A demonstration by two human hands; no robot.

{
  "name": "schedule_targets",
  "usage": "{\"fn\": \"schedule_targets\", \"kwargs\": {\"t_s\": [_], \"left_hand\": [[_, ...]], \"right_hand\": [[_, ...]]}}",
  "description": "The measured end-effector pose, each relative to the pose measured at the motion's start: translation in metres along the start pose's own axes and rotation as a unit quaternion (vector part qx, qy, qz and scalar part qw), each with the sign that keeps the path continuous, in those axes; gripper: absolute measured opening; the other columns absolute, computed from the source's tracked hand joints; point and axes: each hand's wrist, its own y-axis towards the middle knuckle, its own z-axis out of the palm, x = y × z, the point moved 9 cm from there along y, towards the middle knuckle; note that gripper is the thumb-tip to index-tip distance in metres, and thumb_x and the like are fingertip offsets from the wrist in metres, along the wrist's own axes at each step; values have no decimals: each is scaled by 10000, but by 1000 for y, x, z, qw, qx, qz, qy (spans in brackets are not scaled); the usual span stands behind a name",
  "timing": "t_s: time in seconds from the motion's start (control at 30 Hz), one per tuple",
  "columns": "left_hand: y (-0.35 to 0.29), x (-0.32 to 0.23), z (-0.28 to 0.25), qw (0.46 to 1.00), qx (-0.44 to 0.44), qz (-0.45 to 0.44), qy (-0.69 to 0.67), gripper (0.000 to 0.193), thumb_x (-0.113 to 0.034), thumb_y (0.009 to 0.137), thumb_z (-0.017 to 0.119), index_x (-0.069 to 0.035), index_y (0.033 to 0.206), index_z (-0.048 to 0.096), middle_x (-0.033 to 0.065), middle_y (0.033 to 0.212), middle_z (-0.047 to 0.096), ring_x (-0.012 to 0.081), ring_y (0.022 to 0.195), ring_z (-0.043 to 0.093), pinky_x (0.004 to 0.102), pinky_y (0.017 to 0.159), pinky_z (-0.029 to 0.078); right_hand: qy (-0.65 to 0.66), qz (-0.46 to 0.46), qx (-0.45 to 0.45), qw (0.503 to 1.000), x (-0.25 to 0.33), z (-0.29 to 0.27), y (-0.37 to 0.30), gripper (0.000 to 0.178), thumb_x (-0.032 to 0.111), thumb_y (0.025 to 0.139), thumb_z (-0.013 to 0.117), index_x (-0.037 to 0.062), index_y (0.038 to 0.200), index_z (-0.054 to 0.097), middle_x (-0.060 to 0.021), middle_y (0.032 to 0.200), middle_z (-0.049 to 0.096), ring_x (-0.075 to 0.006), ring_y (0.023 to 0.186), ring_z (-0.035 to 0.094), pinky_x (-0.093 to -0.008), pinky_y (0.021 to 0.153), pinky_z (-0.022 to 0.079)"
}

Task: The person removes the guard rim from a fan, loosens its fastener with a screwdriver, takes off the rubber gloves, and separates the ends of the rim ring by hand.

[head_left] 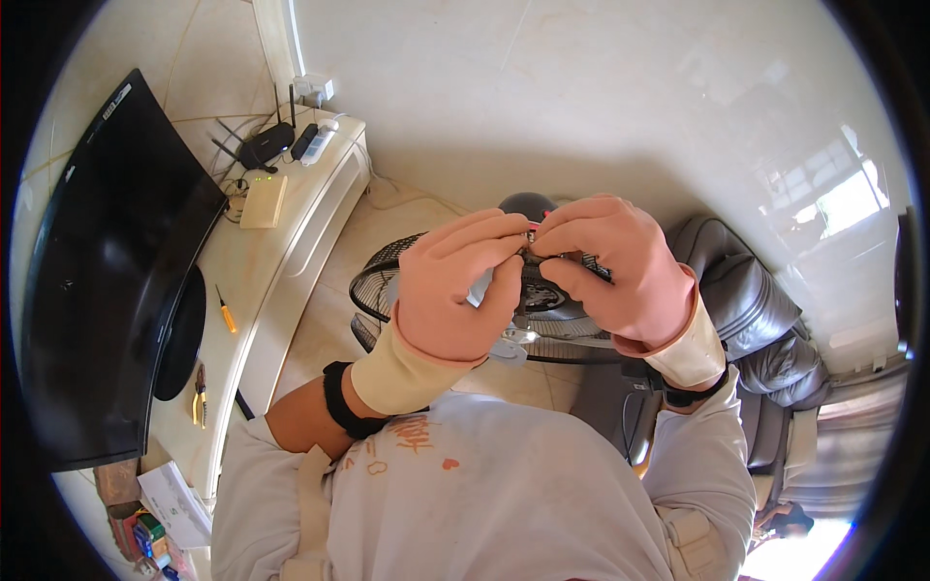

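Note:
Both my hands wear pink gloves with cream cuffs and meet in front of me at mid-height. My left hand [455, 281] is closed in a pinch, thumb against fingertips. Facing it, my right hand [620, 266] pinches too, its fingertips almost touching those of the left. Between them shows a small metallic piece [529, 238], too little to name. Below and behind the hands is a black electric fan [378, 266] with a wire cage, partly hidden by the gloves. A dark rounded part [526, 204] rises beyond the fingertips.
A cream cabinet [262, 290] at left carries a large monitor [116, 281], a router [266, 145], a power strip [318, 142], a yellow-handled screwdriver [228, 315] and pliers [200, 397]. Boxes [174, 504] lie near its front end. A dark leather sofa [746, 300] stands at right by the wall.

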Motion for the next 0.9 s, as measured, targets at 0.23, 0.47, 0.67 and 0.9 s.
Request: {"fn": "schedule_targets", "kwargs": {"t_s": [0.23, 0.47, 0.67, 0.9], "left_hand": [[-1, 4, -2, 1000, -26, -16, 6, 172, 59, 820, 647, 27, 981, 700, 163, 1019, 738, 302, 816, 707, 337, 733, 561], [-2, 1, -3, 997, -55, 31, 35, 189, 69, 796, 683, 6, 972, 711, 155, 982, 741, 326, 791, 711, 350, 714, 567], [-7, 9, -6, 998, -67, -10, -14, 209, 74, 795, 685, -1, 987, 713, 145, 1019, 742, 304, 822, 714, 349, 730, 566], [-9, 8, -9, 997, -70, -6, -26, 213, 65, 799, 684, -5, 997, 713, 134, 1063, 736, 298, 876, 703, 357, 771, 556]], "right_hand": [[-9, -7, -14, 1000, 4, -1, 1, 111, 68, 772, 739, 34, 875, 718, -102, 872, 702, -329, 803, 656, -412, 697, 535], [-123, 5, -48, 991, 15, -9, -4, 102, 105, 776, 745, 67, 866, 714, -59, 863, 697, -296, 730, 651, -396, 626, 529], [-184, 1, -34, 982, 24, -2, -5, 146, 125, 772, 760, 68, 901, 721, -49, 953, 712, -272, 693, 637, -380, 600, 523], [-175, -4, -44, 984, 22, -3, -8, 173, 103, 774, 767, 58, 937, 732, -67, 966, 719, -284, 701, 642, -384, 607, 527]]}}
